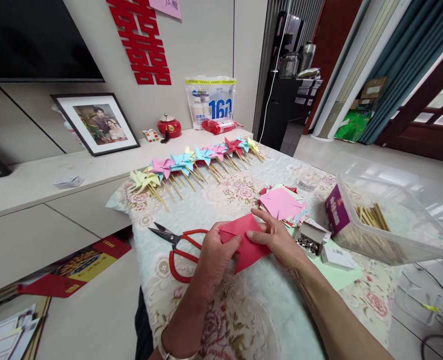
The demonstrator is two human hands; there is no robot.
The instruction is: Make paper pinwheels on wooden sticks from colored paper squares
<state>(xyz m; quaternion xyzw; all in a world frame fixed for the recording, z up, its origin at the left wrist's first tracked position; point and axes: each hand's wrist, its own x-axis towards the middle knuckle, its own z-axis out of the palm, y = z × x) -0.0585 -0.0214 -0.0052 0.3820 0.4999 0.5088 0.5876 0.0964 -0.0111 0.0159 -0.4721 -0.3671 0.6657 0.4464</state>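
A red paper square (246, 240), folded into a triangle-like shape, lies on the floral tablecloth (244, 310) in front of me. My left hand (216, 255) grips its left edge with thumb on top. My right hand (277, 237) presses fingers on its right corner. Red-handled scissors (178, 245) lie just left of my left hand. A stack of coloured paper squares (281, 204), pink on top, sits beyond my right hand.
A row of finished paper pinwheels (195, 162) on sticks lies across the far side. A small open box of metal pins (309, 240) and a clear plastic bin (394, 220) holding wooden sticks stand at right. A framed photo (96, 122) leans on the shelf at left.
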